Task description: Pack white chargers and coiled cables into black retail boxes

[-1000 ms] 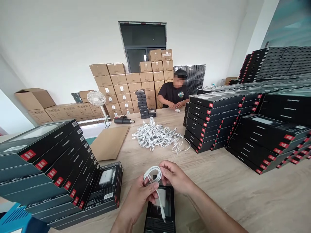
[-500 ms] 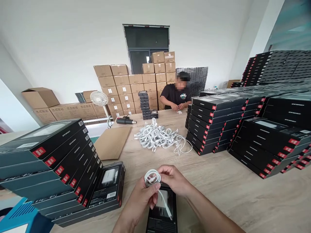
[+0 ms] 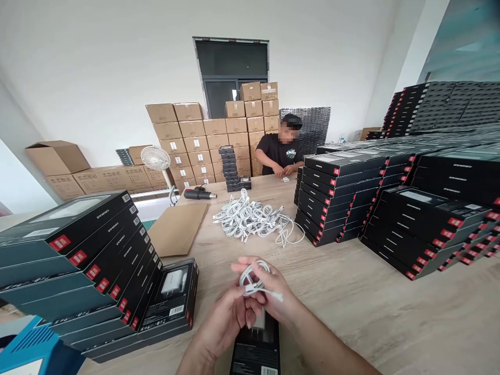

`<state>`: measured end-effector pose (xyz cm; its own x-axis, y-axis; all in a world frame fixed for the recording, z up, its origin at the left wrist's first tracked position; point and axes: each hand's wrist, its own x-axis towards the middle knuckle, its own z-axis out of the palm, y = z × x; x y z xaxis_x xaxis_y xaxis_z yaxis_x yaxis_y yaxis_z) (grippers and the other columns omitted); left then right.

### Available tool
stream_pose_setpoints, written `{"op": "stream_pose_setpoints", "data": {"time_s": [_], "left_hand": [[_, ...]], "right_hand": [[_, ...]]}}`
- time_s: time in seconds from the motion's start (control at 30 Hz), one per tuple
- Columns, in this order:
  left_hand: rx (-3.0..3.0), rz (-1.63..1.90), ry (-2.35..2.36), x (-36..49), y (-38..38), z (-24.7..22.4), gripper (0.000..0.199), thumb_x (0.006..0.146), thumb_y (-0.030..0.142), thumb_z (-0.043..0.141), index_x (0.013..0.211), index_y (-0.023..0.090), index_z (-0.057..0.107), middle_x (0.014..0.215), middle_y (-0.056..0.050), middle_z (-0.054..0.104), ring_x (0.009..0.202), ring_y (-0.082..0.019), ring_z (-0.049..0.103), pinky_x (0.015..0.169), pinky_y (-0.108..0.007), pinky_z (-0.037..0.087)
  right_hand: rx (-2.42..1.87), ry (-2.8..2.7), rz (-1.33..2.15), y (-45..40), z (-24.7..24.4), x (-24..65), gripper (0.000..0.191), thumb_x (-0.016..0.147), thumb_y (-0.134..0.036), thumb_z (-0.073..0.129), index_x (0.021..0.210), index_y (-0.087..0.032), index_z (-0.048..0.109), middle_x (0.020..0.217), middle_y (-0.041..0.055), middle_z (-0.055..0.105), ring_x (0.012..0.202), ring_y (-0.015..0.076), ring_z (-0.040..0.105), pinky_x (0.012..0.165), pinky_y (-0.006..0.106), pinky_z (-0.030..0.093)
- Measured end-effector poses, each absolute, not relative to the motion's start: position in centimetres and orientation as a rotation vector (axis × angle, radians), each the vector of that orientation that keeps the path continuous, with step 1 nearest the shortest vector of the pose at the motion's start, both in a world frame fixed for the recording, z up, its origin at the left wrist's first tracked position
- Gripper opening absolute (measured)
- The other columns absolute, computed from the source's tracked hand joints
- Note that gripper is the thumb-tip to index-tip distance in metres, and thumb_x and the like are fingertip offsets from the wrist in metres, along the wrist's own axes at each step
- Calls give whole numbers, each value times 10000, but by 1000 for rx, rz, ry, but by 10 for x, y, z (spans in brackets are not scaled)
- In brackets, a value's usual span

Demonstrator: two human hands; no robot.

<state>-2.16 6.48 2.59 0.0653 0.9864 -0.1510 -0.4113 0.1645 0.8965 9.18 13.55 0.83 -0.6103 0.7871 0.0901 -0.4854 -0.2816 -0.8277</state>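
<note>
A white charging cable, wound into a small coil, is held between both hands above the table. My left hand pinches the coil's lower left side, thumb on top. Around its upper right side my right hand is closed, and one cable end sticks out by the right palm. Directly beneath the hands lies a black box with a window showing a white charger, partly hidden by the fingers. Farther up the table is a tangled heap of white cables.
Black boxes are stacked at left, with another charger box beside them. More box stacks stand at right. A cardboard sheet, a heat gun and a fan are beyond. A co-worker sits across.
The hands have turned the coil, and my right hand has closed farther around it. The cable end that hung down over the box now points right. The view has shifted slightly.
</note>
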Motion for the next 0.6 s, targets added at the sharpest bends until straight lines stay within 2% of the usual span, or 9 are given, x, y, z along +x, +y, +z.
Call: {"op": "stream_pose_setpoints", "data": {"time_s": [0.1, 0.17, 0.23, 0.33, 0.37, 0.43, 0.53, 0.6], "left_hand": [[863, 1245, 985, -27, 65, 27, 355, 761, 439, 769, 909, 128, 683, 850, -86, 709, 616, -112, 610, 486, -187, 388], [922, 1231, 1100, -28, 67, 26, 369, 754, 456, 778, 887, 121, 698, 786, -76, 708, 559, -102, 590, 452, -180, 361], [949, 1235, 1199, -27, 69, 24, 404, 746, 488, 775, 892, 117, 709, 718, -57, 693, 502, -98, 566, 420, -183, 343], [917, 1291, 1222, -22, 71, 23, 427, 745, 496, 772, 943, 121, 715, 694, -39, 684, 489, -95, 563, 418, -179, 347], [888, 1314, 1198, -21, 71, 23, 422, 740, 490, 778, 937, 122, 712, 703, -41, 688, 496, -91, 565, 424, -175, 349], [809, 1364, 1135, -18, 72, 24, 404, 717, 469, 803, 898, 122, 702, 727, -46, 697, 508, -79, 562, 433, -165, 349], [743, 1390, 1092, -14, 71, 25, 393, 692, 456, 820, 859, 131, 678, 692, -27, 679, 491, -66, 526, 432, -163, 333], [833, 1322, 1127, -12, 70, 25, 401, 709, 498, 786, 845, 142, 661, 627, -6, 641, 481, -82, 519, 440, -180, 341]], "right_hand": [[-405, -993, 2005, 135, 10, 88, 505, 770, -600, 726, 1028, -168, 685, 1100, 143, 746, 396, 38, 401, 342, 194, 347], [-397, -983, 2050, 135, 9, 88, 496, 754, -576, 751, 1012, -158, 680, 1076, 141, 750, 404, 49, 413, 345, 204, 357], [-394, -936, 2083, 134, 9, 87, 515, 761, -594, 730, 1041, -167, 669, 1072, 131, 746, 462, 89, 498, 372, 218, 390], [-389, -783, 2048, 133, 13, 86, 537, 780, -677, 639, 1020, -198, 661, 1018, 108, 741, 768, 213, 676, 476, 233, 453], [-372, -746, 2028, 132, 16, 87, 548, 789, -701, 593, 1021, -208, 658, 1026, 111, 736, 876, 247, 683, 502, 241, 462], [-294, -752, 2030, 130, 21, 92, 566, 791, -691, 543, 1107, -231, 637, 1128, 125, 712, 954, 280, 664, 517, 269, 471], [-197, -947, 2033, 125, 24, 101, 694, 690, -498, 695, 1326, -281, 525, 1315, 115, 629, 932, 260, 634, 519, 280, 476], [-280, -1126, 1951, 122, 24, 107, 767, 618, -335, 780, 1335, -304, 510, 1261, 81, 645, 845, 214, 627, 501, 246, 463]]}}
